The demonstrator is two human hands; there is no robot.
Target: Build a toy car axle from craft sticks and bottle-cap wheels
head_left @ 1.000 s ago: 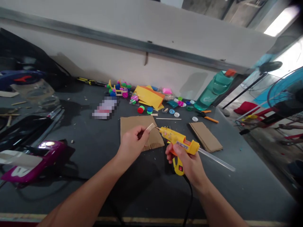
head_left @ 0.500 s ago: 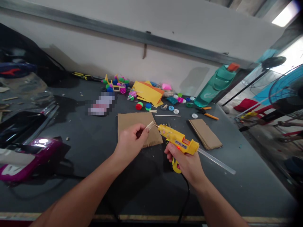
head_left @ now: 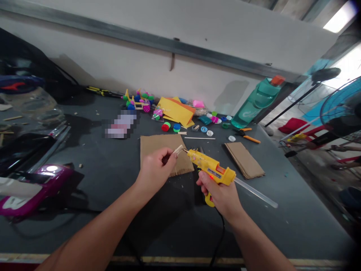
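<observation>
My right hand is wrapped around the handle of a yellow hot glue gun, whose red light glows. A clear glue stick juts out of its back end. Between the thumb and fingers of my left hand is a small piece of pale wooden stick. The gun's metal nozzle is at the stick's right side; whether they touch I cannot tell. Beneath the left hand lies a flat square of brown cardboard on the dark table.
More cardboard lies at right, near orange-handled pliers and a green bottle. Bottle caps, a thin stick and yellow paper are at the back. A magenta device stands left. The gun's cord trails toward me.
The glue gun in my right hand has shifted very slightly left, its nozzle a touch closer to the wooden stick. My left hand has stayed put.
</observation>
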